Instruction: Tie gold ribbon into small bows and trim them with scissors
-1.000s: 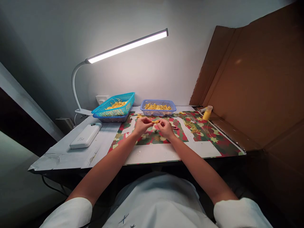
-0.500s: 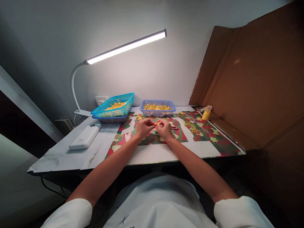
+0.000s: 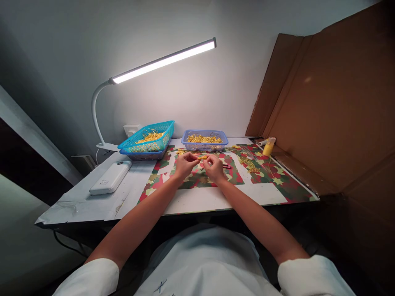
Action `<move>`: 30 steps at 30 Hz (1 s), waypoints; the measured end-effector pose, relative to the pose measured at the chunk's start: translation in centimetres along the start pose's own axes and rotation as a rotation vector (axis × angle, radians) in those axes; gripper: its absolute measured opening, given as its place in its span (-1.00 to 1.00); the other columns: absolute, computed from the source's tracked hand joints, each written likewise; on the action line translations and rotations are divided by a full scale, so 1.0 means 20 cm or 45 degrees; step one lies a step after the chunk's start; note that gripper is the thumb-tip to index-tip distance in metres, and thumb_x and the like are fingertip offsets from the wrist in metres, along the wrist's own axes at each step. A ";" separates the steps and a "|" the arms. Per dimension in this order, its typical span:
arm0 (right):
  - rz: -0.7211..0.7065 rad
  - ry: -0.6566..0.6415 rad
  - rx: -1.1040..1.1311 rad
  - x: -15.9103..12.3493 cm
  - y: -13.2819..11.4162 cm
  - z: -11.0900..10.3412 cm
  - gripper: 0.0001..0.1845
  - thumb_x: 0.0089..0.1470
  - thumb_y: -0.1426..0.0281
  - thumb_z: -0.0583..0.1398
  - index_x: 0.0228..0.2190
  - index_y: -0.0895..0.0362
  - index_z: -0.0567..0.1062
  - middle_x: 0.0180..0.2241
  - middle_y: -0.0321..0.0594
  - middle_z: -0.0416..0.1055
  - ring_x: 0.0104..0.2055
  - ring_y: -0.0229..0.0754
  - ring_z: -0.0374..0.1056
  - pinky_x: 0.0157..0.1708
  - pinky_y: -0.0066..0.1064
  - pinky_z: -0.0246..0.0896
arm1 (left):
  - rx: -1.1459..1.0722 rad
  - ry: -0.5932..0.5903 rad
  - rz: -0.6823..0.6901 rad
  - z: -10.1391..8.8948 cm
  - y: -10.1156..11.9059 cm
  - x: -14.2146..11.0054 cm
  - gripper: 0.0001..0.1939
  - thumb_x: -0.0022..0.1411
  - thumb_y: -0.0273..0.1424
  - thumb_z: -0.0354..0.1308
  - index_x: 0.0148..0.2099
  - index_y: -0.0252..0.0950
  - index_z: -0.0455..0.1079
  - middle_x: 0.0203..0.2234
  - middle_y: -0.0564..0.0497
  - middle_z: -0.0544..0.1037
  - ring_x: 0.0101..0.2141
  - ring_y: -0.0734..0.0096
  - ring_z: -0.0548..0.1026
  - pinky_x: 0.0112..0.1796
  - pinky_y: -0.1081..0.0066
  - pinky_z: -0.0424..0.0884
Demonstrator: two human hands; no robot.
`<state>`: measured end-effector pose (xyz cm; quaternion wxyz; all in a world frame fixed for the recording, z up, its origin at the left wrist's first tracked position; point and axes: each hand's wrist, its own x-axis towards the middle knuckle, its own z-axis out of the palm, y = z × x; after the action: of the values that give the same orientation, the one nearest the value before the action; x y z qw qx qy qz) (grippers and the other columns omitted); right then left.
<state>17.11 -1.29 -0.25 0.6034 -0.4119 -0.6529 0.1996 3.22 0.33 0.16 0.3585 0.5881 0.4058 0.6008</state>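
A small yellow-gold piece [image 3: 202,157] spans the gap between my fingertips over the patterned sheet. My left hand [image 3: 186,164] pinches its left end, thumb and forefinger together. On the other side my right hand [image 3: 214,166] is closed in a pinch at its right end. The piece is too small for me to tell its kind. Just right of my right hand, a dark red tool handle [image 3: 227,166] lies on the sheet. Behind my left hand are loose yellow pieces [image 3: 180,151].
A blue-violet basket [image 3: 204,146] of gold pieces stands at the back. A turquoise basket [image 3: 168,137] rests tilted on another basket to its left. A power bank [image 3: 111,177], lamp [image 3: 163,61], gold chain heap [image 3: 249,165], yellow bottle [image 3: 269,146] and cardboard wall [image 3: 333,102] surround the work.
My hands have drawn slightly apart, the left shifting a little left. More of the yellow-gold piece now shows between my fingertips.
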 end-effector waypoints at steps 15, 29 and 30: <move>-0.051 0.043 0.018 -0.01 0.01 0.01 -0.76 -0.10 0.43 0.12 -0.68 0.06 0.17 -0.41 -0.16 0.47 -0.19 -0.08 0.40 -0.16 -0.29 0.24 | -0.024 0.042 0.049 0.01 0.00 0.00 -0.76 -0.22 -0.35 0.39 -0.55 -0.31 0.38 -0.63 0.08 0.50 -0.58 0.51 0.43 -0.48 0.48 0.37; -0.064 0.083 -0.033 -0.01 0.04 0.03 -0.77 -0.03 0.41 0.08 -0.67 0.07 0.22 -0.42 -0.14 0.45 -0.29 -0.13 0.38 -0.22 -0.29 0.25 | 0.333 -0.028 0.369 0.02 0.02 -0.05 -0.93 -0.08 -0.48 0.25 -0.55 -0.29 0.42 -0.60 0.05 0.55 -0.54 0.45 0.49 -0.43 0.45 0.41; -0.052 0.074 -0.021 0.00 0.04 0.03 -0.77 -0.02 0.39 0.09 -0.66 0.07 0.25 -0.43 -0.14 0.45 -0.29 -0.13 0.37 -0.22 -0.29 0.26 | 0.320 -0.009 0.354 0.02 0.02 -0.05 -0.92 -0.08 -0.47 0.26 -0.55 -0.29 0.42 -0.60 0.06 0.55 -0.55 0.45 0.48 -0.44 0.45 0.41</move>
<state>16.78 -0.79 -0.93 0.6227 -0.4090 -0.6450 0.1699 3.62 -0.68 0.15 0.1971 0.6808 0.3910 0.5872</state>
